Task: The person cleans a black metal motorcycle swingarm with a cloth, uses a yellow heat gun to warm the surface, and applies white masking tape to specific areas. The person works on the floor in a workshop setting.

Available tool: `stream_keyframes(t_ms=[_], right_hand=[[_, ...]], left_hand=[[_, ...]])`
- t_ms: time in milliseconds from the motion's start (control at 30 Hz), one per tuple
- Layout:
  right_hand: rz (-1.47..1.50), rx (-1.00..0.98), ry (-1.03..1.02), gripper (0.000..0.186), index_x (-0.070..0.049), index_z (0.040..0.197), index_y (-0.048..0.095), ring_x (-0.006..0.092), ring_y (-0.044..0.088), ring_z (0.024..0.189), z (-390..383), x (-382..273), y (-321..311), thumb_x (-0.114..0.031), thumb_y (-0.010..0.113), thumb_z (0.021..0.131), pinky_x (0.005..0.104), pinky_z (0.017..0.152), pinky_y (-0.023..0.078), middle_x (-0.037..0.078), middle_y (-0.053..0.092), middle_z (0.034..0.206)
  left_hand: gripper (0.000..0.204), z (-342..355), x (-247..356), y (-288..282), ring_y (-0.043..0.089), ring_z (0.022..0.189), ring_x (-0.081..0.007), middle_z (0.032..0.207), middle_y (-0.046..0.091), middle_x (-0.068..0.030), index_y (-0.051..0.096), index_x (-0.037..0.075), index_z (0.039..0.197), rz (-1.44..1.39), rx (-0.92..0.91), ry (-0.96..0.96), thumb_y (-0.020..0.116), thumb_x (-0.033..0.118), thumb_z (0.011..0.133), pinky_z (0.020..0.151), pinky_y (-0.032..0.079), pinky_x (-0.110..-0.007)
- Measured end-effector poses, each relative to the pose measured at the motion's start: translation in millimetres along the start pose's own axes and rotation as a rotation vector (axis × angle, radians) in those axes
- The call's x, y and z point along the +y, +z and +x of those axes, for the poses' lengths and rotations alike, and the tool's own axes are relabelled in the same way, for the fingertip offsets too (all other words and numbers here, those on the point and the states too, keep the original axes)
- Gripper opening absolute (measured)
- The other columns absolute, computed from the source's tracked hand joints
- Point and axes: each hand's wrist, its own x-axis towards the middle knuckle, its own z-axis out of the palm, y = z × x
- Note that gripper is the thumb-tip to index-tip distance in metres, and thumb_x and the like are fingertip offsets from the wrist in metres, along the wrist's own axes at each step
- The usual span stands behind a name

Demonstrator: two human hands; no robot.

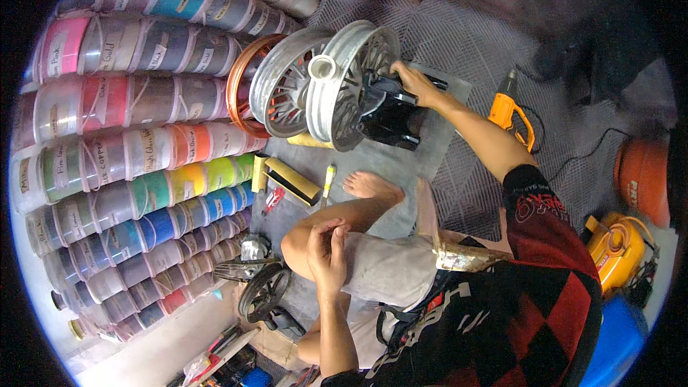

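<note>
My right hand grips the upper edge of a glossy black plastic part, which lies against a silver spoked wheel rim. A second silver rim and a copper-orange rim stand behind it, with a white ring at the front rim. My left hand is raised by my bent knee with its fingers curled together; whatever they might hold is too small or hidden to make out.
Labelled colour tubs are stacked along the left. An orange heat gun with a cord lies right, near a yellow compressor and orange drum. Yellow boxes, a marker and dark wheels lie around my legs.
</note>
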Motion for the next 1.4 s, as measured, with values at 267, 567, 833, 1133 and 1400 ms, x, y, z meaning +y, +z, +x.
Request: stream_keyframes(t_ms=[267,567,833,1133,1400], right_hand=[[-0.024,0.020,0.005,0.042,-0.004,0.114,0.043,0.0448,0.055,0.105,-4,-1,24,-0.003,0.064,0.078,0.0464,0.085,0.045,0.024,0.056,0.110],[-0.113,0.140,-0.042,0.069,-0.006,0.123,0.046,0.0393,0.051,0.107,-2,-7,38,-0.024,0.082,0.066,0.0432,0.091,0.042,0.017,0.050,0.110],[-0.244,0.117,0.078,0.078,-0.008,0.127,0.048,0.0360,0.050,0.111,1,-25,36,-0.029,0.086,0.063,0.0447,0.094,0.044,0.012,0.052,0.119],[-0.319,0.115,0.132,0.078,-0.008,0.128,0.051,0.0348,0.052,0.112,3,-35,35,-0.035,0.086,0.064,0.0443,0.095,0.046,0.011,0.052,0.124],[-0.303,0.456,0.113,0.051,-0.002,0.116,0.058,0.0359,0.051,0.112,-44,-25,-27,-0.031,0.077,0.079,0.0431,0.096,0.042,0.017,0.056,0.116]], left_hand=[[0.016,-7,2,-5,0.065,0.095,-0.0183,0.104,0.064,-0.0130,0.055,-0.005,0.110,0.088,-0.003,0.053,0.055,0.002,0.096,0.086,0.051,-0.028],[0.018,-22,-5,-9,0.065,0.095,-0.0171,0.105,0.065,-0.0129,0.055,-0.004,0.111,-0.066,0.051,-0.029,0.057,0.002,0.095,0.085,0.051,-0.027],[0.018,-26,-14,-10,0.065,0.093,-0.0169,0.104,0.066,-0.0131,0.056,-0.005,0.109,-0.091,0.075,0.005,0.060,0.002,0.093,0.084,0.051,-0.028],[0.019,-25,-14,-12,0.065,0.098,-0.0180,0.105,0.065,-0.0141,0.056,-0.005,0.109,-0.111,0.052,0.023,0.060,-0.001,0.091,0.087,0.051,-0.028],[0.016,-45,2,-27,0.066,0.088,-0.0199,0.098,0.064,-0.0155,0.056,-0.004,0.107,-0.168,0.223,0.052,0.056,-0.005,0.091,0.081,0.053,-0.030]])
